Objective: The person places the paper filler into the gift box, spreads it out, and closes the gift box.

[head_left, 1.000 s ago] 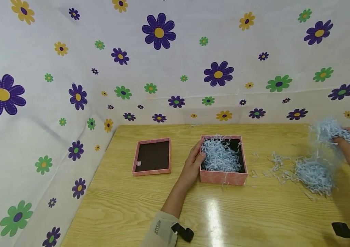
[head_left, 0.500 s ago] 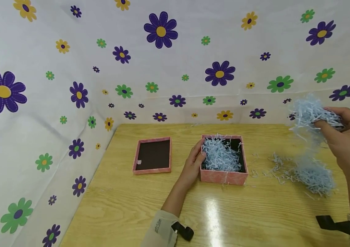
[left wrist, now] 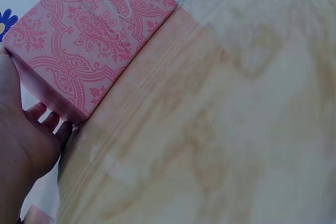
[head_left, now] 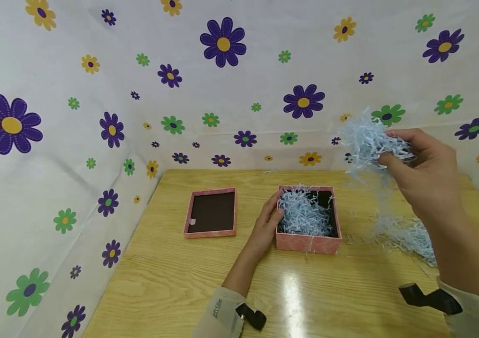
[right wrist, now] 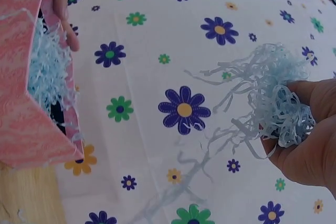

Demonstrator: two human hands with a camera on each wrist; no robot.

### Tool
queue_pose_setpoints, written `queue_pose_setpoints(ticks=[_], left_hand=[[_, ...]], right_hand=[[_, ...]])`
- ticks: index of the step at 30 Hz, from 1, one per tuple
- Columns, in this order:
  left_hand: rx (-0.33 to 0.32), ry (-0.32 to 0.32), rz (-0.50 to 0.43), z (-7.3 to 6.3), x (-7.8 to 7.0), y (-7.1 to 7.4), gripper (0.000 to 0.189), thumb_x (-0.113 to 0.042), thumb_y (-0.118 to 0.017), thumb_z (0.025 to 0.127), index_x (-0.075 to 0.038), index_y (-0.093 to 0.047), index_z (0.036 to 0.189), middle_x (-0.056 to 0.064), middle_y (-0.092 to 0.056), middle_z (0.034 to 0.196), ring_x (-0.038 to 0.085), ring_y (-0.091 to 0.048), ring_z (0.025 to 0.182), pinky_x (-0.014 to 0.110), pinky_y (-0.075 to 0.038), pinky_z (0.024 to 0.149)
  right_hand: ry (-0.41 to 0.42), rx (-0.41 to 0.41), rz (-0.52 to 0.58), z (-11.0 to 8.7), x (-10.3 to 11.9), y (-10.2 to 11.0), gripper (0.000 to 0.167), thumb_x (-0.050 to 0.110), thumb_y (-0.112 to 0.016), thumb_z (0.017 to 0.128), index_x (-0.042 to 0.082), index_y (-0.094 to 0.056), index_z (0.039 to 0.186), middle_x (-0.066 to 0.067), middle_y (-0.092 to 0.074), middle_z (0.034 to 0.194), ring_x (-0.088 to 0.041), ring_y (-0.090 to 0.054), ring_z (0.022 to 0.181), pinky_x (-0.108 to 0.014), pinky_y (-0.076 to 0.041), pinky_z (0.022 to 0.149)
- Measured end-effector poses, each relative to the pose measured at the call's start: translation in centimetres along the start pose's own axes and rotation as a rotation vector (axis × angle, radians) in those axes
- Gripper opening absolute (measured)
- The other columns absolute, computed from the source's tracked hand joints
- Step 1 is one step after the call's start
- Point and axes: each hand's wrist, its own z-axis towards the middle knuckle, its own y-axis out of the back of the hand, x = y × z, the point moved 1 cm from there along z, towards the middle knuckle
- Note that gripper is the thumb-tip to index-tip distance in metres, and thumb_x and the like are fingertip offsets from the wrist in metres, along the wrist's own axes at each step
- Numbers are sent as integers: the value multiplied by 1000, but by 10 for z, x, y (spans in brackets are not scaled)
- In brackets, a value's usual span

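My right hand is raised over the right part of the table, gripping a clump of pale blue shredded paper. Loose strands dangle from the clump, toward the box in the right wrist view. With my left hand I hold the left side of a pink patterned box. The left wrist view has its fingers bent against the lower corner of that box. More blue shreds fill much of the box's dark interior, leaving black showing at the right and back.
A pink-rimmed lid lies inside up on the wooden table, left of the box. A pile of blue shreds is partly hidden behind my right forearm, with stray strands around it. Flower-printed sheeting rises behind and at the left.
My right hand has lifted the shredded paper off the pile at the right and carried it up and left, closer to the box. My left hand stays at the box.
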Motion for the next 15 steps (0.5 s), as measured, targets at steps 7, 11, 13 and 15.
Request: queue_pose_setpoints(ticks=[7, 11, 13, 15], left_hand=[[11, -36, -34, 2, 3, 1, 56, -32, -45, 114, -30, -31, 168, -2, -24, 174, 23, -22, 160, 53, -23, 128], [16, -28, -31, 3, 5, 1, 56, -35, -46, 114, -34, -31, 168, -6, -24, 173, 19, -22, 160, 50, -24, 128], [16, -22, -23, 2, 5, 2, 55, -36, -46, 114, -37, -31, 167, -8, -25, 173, 17, -23, 160, 48, -25, 128], [11, -27, -13, 2, 5, 2, 55, -37, -46, 113, -37, -32, 167, -9, -26, 173, 17, -23, 160, 49, -25, 128]], right_hand=[[29, 84, 80, -3, 9, -33, 36, -16, -67, 92, 1, -75, 123, 1, -71, 100, -10, -56, 68, -17, -43, 50], [45, 136, -6, -8, 2, -50, 35, -12, -70, 92, 2, -73, 124, 5, -68, 91, -11, -47, 60, -23, -37, 47], [46, 156, -28, -11, -7, -58, 35, -11, -72, 92, 1, -73, 125, 5, -67, 89, -11, -44, 57, -24, -37, 47], [38, 173, -51, -16, -20, -65, 33, -9, -73, 92, 0, -72, 124, 1, -68, 92, -9, -47, 59, -20, -40, 49]])
